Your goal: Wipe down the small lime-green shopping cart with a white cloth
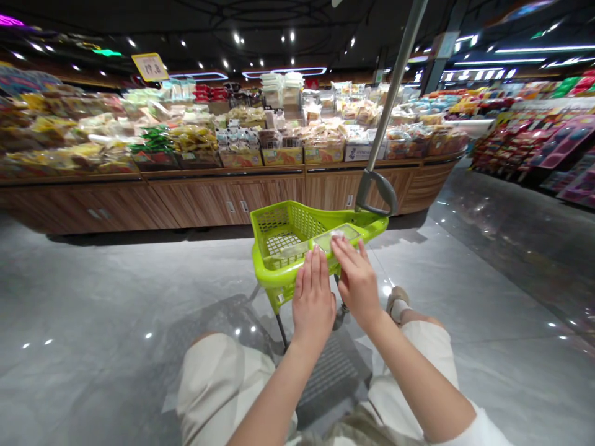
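Observation:
Both my hands are over a lime-green plastic shopping basket cart (279,223), just above its front rim. My left hand (313,300) has its straight fingers pressed on a flat clear plastic packet (337,238). My right hand (357,282) pinches the same packet from nearer its right end. The packet lies tilted across the basket's mouth, and its contents are hard to make out. A long grey cart handle pole (395,93) rises from the basket's far side, ending in a curved grey grip (375,192).
A long wooden display counter (232,198) stands ahead, heaped with several bagged snacks and boxes. A yellow price sign (149,67) hangs above it. Colourful packaged goods line shelves at the right (525,142). Polished grey tile floor (93,297) surrounds the cart.

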Motion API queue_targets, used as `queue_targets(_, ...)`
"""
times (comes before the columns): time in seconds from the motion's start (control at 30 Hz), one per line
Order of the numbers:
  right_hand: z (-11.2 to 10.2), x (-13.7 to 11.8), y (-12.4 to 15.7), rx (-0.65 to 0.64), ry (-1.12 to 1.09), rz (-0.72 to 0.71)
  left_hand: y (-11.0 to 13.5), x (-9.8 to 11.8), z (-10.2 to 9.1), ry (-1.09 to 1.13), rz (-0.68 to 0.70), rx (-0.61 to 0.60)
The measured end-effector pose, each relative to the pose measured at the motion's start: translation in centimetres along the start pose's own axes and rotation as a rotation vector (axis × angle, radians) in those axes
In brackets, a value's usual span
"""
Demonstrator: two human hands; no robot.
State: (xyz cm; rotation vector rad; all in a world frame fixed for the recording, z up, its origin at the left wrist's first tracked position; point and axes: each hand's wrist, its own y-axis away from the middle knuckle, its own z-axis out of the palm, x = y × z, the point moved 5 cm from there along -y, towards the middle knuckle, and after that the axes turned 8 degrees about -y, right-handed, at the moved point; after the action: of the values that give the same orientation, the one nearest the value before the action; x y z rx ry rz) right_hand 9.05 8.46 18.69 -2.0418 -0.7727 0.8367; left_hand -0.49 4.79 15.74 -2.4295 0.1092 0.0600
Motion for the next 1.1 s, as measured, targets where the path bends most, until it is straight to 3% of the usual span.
queue_targets(0.07, 0.3, -1.6, 0.3, -0.037, -0.027, -0.084, -0.1, -0.1, 0.0, -0.009, 0.0, 0.004)
queue_targets(0.13, 0.1, -1.1, 0.4, -0.039, -0.014, -0.102, 0.0, -0.3, -0.2, -0.006, 0.001, 0.002)
queue_targets(0.3, -1.9, 5.8, 0.0, 0.051, 0.062, 0.076, 0.3, -0.7, -0.5, 0.022, 0.02, -0.004)
queue_targets(0.4, -2.4, 7.3, -0.2, 0.116, 0.071, 0.175, 0.3, -0.5, -0.3, 0.018, 0.019, -0.006)
queue_targets(0.47, -1.9, 5.7, -0.2, 0.099, 0.073, 0.152, 0.2, -0.3, -0.1, 0.017, 0.017, -0.013)
queue_targets(0.6, -0.3, -0.1, 0.1, -0.038, 0.001, -0.041, 0.1, -0.1, 0.1, 0.011, 0.013, 0.004)
queue_targets(0.67, -0.1, -1.5, 0.1, -0.07, -0.061, -0.047, 0.1, -0.2, 0.1, 0.003, 0.012, 0.012)
queue_targets(0.77, -0.8, -1.1, -0.3, -0.065, -0.132, 0.003, 0.3, -0.4, 0.0, -0.004, 0.009, -0.003)
queue_targets(0.97, -1.2, 0.4, -0.9, -0.204, -0.017, -0.091, 0.6, -0.8, -0.2, -0.011, 0.002, -0.007)
queue_targets(1.1, -1.5, 0.3, -1.1, -0.28, -0.067, -0.146, 0.6, -0.9, -0.3, -0.019, -0.001, -0.002)
